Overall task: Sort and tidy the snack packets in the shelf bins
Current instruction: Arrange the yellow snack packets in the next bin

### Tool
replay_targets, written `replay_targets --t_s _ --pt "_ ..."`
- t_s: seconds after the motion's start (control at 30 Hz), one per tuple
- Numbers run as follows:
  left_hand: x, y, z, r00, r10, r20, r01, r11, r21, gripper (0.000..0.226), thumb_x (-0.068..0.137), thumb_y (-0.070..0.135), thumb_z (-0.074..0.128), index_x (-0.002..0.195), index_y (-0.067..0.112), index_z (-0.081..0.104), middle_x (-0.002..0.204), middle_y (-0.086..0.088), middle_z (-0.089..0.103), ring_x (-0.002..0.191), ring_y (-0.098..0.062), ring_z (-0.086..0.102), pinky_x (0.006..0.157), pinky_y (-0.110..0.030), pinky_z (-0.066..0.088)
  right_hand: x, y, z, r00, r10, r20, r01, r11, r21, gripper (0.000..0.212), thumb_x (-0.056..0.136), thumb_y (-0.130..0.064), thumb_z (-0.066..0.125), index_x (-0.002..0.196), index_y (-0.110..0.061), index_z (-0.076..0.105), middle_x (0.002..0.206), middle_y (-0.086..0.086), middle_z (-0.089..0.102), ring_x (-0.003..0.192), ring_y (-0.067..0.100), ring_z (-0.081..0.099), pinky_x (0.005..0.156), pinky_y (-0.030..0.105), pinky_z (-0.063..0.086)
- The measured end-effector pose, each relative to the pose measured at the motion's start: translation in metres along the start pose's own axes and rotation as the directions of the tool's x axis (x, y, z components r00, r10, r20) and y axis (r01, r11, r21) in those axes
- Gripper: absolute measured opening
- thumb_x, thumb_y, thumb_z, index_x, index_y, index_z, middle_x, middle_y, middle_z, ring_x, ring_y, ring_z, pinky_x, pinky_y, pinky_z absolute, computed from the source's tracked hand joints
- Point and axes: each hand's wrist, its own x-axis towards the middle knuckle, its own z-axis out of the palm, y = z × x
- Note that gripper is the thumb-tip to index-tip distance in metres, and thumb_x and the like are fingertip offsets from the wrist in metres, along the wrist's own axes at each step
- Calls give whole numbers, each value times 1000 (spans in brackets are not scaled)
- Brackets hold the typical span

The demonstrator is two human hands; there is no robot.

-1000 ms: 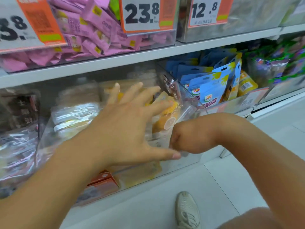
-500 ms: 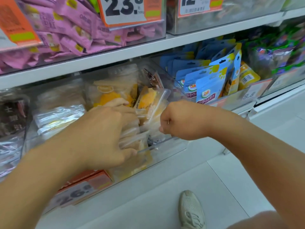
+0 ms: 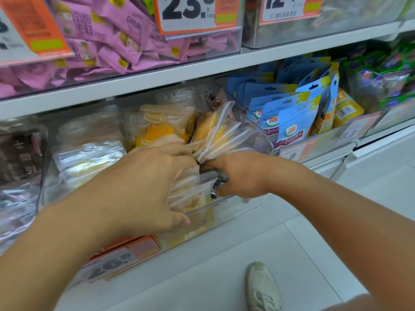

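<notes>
A white mesh shoe [image 3: 261, 286] is standing on the pale floor. Above it, the left hand [image 3: 143, 187] and right hand [image 3: 241, 173] are each gripping see-through yellow snack packets [image 3: 215, 135] inside the clear plastic bin [image 3: 229, 209]. Behind, blue pouches [image 3: 294, 117] are standing under pink packets [image 3: 116, 41].

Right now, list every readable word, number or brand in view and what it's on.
"23." price tag on the pink-packet bin.
"12" price tag on the next upper bin.
"Dole" on the blue pouches; Chinese line below too small.
"8" and "8.8" tags on the blue pouches' bin front, blurred.
"26" tag under the left hand, blurred.
Pink packets, dark packet: characters unreadable.
</notes>
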Motion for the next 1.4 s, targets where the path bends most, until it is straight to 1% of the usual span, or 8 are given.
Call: replay_targets --t_s 0.1,0.47,0.6,0.9,1.07,1.17,1.27,1.4 --pt "1 -4 2 997 76 -15 -77 997 -31 81 56 72 73 126 35 56 128 16 46 127 -7 37 105 -30 43 19 -6 5 996 56 70 -57 998 8 31 89 -31 68 117 -18 66 110 5 67 79 21 73 69 35 63" --pt "0 -9 8 991 109 -79 -113 992 -54 78 60 75 71 127 40 50 127 20 35 125 -2 33 105 -31 42 66 -3 34 995 92 -24 -95 977 -190 34 87 -36 68 116 -19 67 113 4 65 103 26 61 89 36 54" --pt "-3 -14 9 991 104 -83 -109 992 -56 82 62 77 69 132 42 46 130 23 34 129 0 28 108 -31 40 53 -2 26 996 73 41 -70 994 -83 48 76 -53 72 115 -25 69 112 0 67 107 23 62 94 38 53" --pt "-1 -19 19 989 99 -114 -108 992 -69 92 67 83 61 146 44 36 153 27 23 148 3 -1 124 -33 16 -69 1 -30 939 132 -316 -49 965 257 20 67 -22 78 87 -20 77 62 -3 68 47 3 55 44 15 41" --pt "-15 -15 19 935 83 -346 -193 935 -298 89 64 91 56 138 44 41 147 28 30 140 9 24 115 -21 25 -116 -12 -45 849 218 -482 35 886 462 26 59 -22 76 84 -26 78 59 -1 70 42 6 56 43 18 44" --pt "-35 -11 14 856 -48 -515 -235 850 -471 89 65 81 67 138 38 42 142 25 41 132 4 41 108 -16 35 -119 -32 -45 852 170 -495 266 674 690 37 56 4 78 76 -26 81 70 20 70 49 14 60 48 19 51" --pt "-56 -14 14 764 -135 -631 -278 814 -511 64 74 47 83 130 29 58 121 20 61 106 3 60 88 -9 43 -100 -60 -32 932 46 -359 291 493 820 27 57 -9 72 82 -9 80 73 34 59 53 21 57 47 27 53" --pt "-99 -44 17 690 -245 -681 -163 864 -476 18 85 20 78 102 23 75 82 24 63 76 8 58 67 -7 38 -69 -107 -22 919 -129 -373 386 493 780 53 57 -67 81 90 -25 80 84 6 73 68 23 69 53 33 56"
